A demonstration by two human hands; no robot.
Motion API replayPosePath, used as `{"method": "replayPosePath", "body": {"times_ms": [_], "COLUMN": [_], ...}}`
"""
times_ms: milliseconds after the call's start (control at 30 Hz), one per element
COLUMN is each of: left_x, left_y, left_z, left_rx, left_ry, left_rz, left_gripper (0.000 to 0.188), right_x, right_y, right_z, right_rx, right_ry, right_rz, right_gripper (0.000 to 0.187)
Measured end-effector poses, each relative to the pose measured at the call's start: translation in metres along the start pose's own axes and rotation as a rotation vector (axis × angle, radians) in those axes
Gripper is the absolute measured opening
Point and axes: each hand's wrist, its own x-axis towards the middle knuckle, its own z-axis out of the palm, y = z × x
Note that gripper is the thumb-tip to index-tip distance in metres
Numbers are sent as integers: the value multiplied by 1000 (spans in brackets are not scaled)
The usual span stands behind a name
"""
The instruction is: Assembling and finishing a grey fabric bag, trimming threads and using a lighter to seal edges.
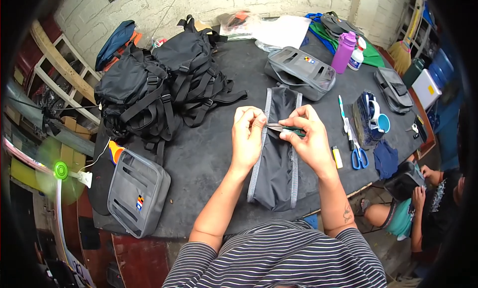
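A long black fabric bag piece with grey bound edges lies lengthwise before me on the dark table. Above its far half, my right hand grips small thread snips, the metal blades pointing left and a dark green handle partly hidden in the fingers. My left hand is closed in a pinch at the left bound edge, close to the blade tips. Whatever sits between its fingertips is too small to make out. Beyond the piece rests a grey zippered pouch with a small coloured patch.
Black backpacks pile up at the left, with another grey pouch nearer. On the right are blue scissors, a yellow lighter, a tape dispenser and a purple bottle. A co-worker sits at lower right.
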Motion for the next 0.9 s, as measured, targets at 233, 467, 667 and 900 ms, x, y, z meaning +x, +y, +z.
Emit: {"method": "replayPosePath", "body": {"times_ms": [233, 467, 667, 900], "left_x": [0, 1, -5, 4], "left_y": [-2, 0, -7, 2], "left_z": [0, -2, -44, -52], "left_rx": [17, -149, 785, -171], "left_ry": [-2, 104, 91, -157], "left_rz": [12, -25, -217, -318], "left_gripper": [11, 15, 85, 29], "right_x": [-1, -3, -17, -7], "right_y": [4, 5, 28, 40], "right_z": [1, 8, 12, 12], "right_rx": [24, 9, 246, 748], "right_ry": [13, 82, 221, 64], "right_rz": [-31, -51, 118, 251], "right_gripper": [25, 27, 57, 34]}}
